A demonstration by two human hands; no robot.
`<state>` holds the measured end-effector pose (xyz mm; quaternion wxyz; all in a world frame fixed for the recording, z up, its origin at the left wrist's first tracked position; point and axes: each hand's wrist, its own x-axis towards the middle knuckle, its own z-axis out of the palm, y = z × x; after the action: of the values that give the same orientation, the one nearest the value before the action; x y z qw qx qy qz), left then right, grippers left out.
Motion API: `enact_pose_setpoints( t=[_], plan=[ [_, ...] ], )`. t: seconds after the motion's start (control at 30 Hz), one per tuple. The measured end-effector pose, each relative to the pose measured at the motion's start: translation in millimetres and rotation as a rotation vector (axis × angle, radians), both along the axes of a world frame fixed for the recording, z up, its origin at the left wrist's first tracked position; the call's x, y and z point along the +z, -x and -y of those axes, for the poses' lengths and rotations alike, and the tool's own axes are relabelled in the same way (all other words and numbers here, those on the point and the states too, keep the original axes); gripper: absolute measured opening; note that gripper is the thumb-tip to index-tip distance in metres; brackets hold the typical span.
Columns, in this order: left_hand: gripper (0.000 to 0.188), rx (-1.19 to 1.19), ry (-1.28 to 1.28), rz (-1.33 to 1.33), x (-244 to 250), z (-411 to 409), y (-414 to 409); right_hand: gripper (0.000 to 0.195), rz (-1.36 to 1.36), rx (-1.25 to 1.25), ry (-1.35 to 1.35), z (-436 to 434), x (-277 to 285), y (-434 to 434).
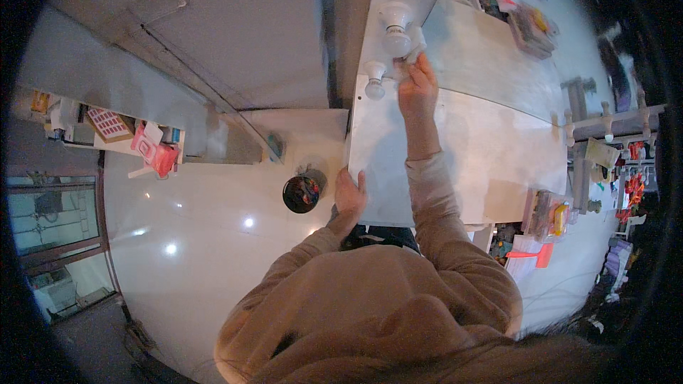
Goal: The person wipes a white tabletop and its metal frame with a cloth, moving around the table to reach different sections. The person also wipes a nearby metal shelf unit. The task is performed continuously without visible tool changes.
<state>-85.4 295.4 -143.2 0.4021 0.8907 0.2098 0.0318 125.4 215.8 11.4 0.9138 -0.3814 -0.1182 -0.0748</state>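
Note:
My right hand (418, 90) is raised at the mirror frame and pinches a white cloth or tissue (417, 48). The cloth is right beside a white light bulb (396, 37) in a round white socket, and whether it touches the bulb I cannot tell. A second bulb (374, 88) sits just left of my wrist. Spread along its left edge, my left hand (351, 192) rests on the white tabletop (389, 170). Behind the tabletop stands a mirror (480, 69), which reflects boxes on its far side.
Clear plastic boxes (544, 218) stand at the tabletop's right end, near a red-orange brush-like tool (539, 255) and an open drawer or bin (501, 240). A black bin (301, 194) holding colourful waste is on the floor to the left. A shelf (112, 141) with packets is farther left.

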Motion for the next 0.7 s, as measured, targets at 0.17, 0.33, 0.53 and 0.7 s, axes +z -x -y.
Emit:
enact_pose_setpoints(
  t=[0.17, 0.33, 0.53, 0.7],
  plan=[
    [0.044, -0.016, 0.084, 0.025, 11, -1, -1, 0.025, -0.266, 0.421, -0.102, -53, -1, 30],
    [0.045, 0.039, -0.029, 0.002, 7, 3, 1, 0.032, -0.183, 0.257, 0.540, -33, -58, 25],
    [0.050, 0.027, -0.011, -0.065, 2, 4, 2, 0.025, -0.152, -0.002, 0.773, 28, -71, -77],
    [0.051, 0.050, -0.008, -0.021, 4, 3, -1, 0.014, -0.306, -0.046, 0.728, 40, 23, -78]
  ],
)
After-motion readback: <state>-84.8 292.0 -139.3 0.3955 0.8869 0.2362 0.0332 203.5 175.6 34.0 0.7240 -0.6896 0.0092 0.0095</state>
